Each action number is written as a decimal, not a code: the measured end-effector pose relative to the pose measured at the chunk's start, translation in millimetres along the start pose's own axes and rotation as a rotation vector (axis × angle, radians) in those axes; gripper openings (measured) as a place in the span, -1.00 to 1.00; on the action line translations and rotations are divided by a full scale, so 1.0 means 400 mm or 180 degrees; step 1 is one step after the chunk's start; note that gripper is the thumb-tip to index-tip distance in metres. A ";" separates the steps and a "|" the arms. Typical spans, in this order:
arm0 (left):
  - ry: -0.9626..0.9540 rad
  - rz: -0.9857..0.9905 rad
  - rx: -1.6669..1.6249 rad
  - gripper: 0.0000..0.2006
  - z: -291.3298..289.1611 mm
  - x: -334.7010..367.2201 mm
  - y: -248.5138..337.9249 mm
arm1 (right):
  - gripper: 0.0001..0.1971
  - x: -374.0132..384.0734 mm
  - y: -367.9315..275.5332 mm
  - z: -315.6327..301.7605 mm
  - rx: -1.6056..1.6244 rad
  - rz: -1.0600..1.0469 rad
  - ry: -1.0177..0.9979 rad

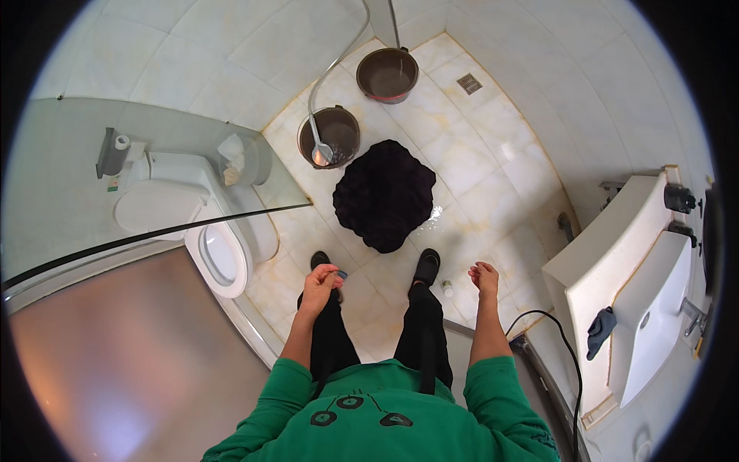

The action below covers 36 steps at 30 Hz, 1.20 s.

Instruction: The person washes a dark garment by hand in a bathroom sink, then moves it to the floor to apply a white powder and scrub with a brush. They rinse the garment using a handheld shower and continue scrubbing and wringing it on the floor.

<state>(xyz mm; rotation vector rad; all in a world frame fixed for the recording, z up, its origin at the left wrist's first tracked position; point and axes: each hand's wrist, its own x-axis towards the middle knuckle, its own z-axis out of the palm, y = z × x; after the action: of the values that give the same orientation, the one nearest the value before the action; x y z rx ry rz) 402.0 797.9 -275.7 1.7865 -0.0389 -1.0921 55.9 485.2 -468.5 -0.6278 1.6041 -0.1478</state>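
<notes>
My left hand [317,291] is raised above my left shoe, its fingers drawn together. A small blue-grey object [342,274] shows at its fingertips, too small to name. On the other side, my right hand [484,279] hangs over the tiles with its fingers curled in, and nothing shows in it. Ahead of my feet, a bunched heap of black cloth [385,196] lies on the floor, with wet, shiny spots at its right side. A small pale bottle [447,289] stands beside my right shoe.
Two dark buckets stand beyond the cloth; a shower head [322,154] hangs into the nearer bucket [339,127], the other [387,75] is farther back. A toilet [219,258] and glass panel [262,173] are left. Right are a sink [654,319], grey cloth [600,333] and black cable [573,369].
</notes>
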 end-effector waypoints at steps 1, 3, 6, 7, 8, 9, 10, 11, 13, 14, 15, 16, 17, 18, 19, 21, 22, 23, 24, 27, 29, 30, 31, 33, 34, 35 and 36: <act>-0.0068 0.0002 0.0083 -0.86 -0.012 0.015 -0.001 | -0.80 0.010 0.007 0.002 0.0068 -0.0046 -0.0040; -0.0198 -0.0078 0.0163 -0.86 -0.044 0.050 -0.007 | -0.80 0.030 0.023 0.016 0.0270 0.0031 0.0107; -0.0354 -0.0324 0.0280 -0.84 -0.107 0.125 -0.033 | -0.79 0.055 0.049 0.059 0.0506 -0.0141 0.0235; -0.0453 -0.0291 0.0387 -0.84 -0.130 0.157 -0.045 | -0.79 0.057 0.063 0.077 0.0627 -0.0102 0.0383; -0.0536 -0.0302 0.0465 -0.83 -0.158 0.194 -0.058 | -0.79 0.054 0.079 0.099 0.0692 -0.0242 0.0370; -0.0553 -0.0408 0.0538 -0.83 -0.189 0.223 -0.073 | -0.79 0.045 0.099 0.121 0.0739 -0.0290 0.0434; -0.0623 -0.0335 0.0480 -0.83 -0.218 0.251 -0.091 | -0.79 0.036 0.121 0.151 0.0756 -0.0305 0.0548; -0.0660 -0.0345 0.0447 -0.83 -0.247 0.285 -0.106 | -0.78 0.024 0.147 0.188 0.0794 -0.0330 0.0513; -0.0780 -0.0496 0.0705 -0.84 -0.333 0.324 -0.132 | -0.78 -0.030 0.229 0.255 0.0728 -0.0239 0.0524; -0.0821 -0.0512 0.0661 -0.84 -0.377 0.337 -0.143 | -0.78 -0.053 0.272 0.296 0.0588 -0.0077 0.0531; -0.0872 -0.0537 0.0578 -0.83 -0.415 0.356 -0.149 | -0.79 -0.067 0.315 0.345 0.0486 0.0128 0.0580; -0.0825 -0.0505 0.0775 -0.84 -0.455 0.369 -0.153 | -0.79 -0.080 0.355 0.390 0.0419 0.0122 0.0460; -0.0766 -0.0518 0.0920 -0.84 -0.495 0.385 -0.154 | -0.79 -0.089 0.394 0.437 0.0329 0.0234 0.0497; -0.0708 -0.0544 0.0937 -0.84 -0.528 0.405 -0.158 | -0.79 -0.086 0.427 0.486 0.0378 0.0304 0.0489; -0.0679 -0.0558 0.1022 -0.85 -0.554 0.421 -0.165 | -0.78 -0.073 0.451 0.532 0.0293 0.0355 0.0461; -0.0606 -0.0745 0.0841 -0.87 -0.601 0.436 -0.191 | -0.77 -0.035 0.496 0.632 0.0127 0.0257 0.0384; -0.0603 -0.0682 0.0932 -0.87 -0.616 0.444 -0.211 | -0.77 -0.005 0.507 0.683 0.0054 0.0215 0.0180; -0.0568 -0.0705 0.0899 -0.88 -0.627 0.450 -0.239 | -0.77 0.032 0.508 0.731 -0.0133 0.0295 0.0099; -0.0527 -0.0738 0.0872 -0.88 -0.630 0.455 -0.274 | -0.76 0.068 0.506 0.779 -0.0197 0.0112 -0.0096; -0.0330 -0.0941 0.0526 -0.88 -0.615 0.499 -0.399 | -0.69 0.175 0.469 0.933 -0.0956 -0.0389 -0.0310; -0.0375 -0.0947 0.0364 -0.87 -0.585 0.543 -0.488 | -0.50 0.227 0.428 1.038 -0.2073 -0.1150 -0.0104; -0.0406 -0.0964 0.0262 -0.87 -0.565 0.571 -0.529 | -0.38 0.240 0.410 1.086 -0.2312 -0.1842 0.0052; -0.0459 -0.0985 0.0174 -0.86 -0.541 0.603 -0.567 | -0.26 0.251 0.390 1.132 -0.2591 -0.2374 0.0220; -0.0445 -0.0981 0.0071 -0.83 -0.490 0.665 -0.631 | -0.11 0.272 0.354 1.207 -0.2897 -0.2740 0.0496; -0.0503 -0.0888 0.0144 -0.80 -0.465 0.698 -0.656 | -0.14 0.284 0.344 1.245 -0.3183 -0.2427 0.0701; -0.0553 -0.0922 0.0101 -0.76 -0.441 0.734 -0.677 | -0.18 0.297 0.341 1.280 -0.3397 -0.2303 0.0909; -0.0586 -0.0986 0.0062 -0.72 -0.420 0.763 -0.693 | -0.22 0.314 0.336 1.292 -0.3508 -0.2306 0.0983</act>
<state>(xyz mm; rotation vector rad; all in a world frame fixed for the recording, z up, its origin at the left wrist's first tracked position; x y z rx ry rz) 579.1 912.9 -667.8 1.7412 0.1202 -1.4800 506.3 676.1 -716.5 -2.1142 1.5948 0.1425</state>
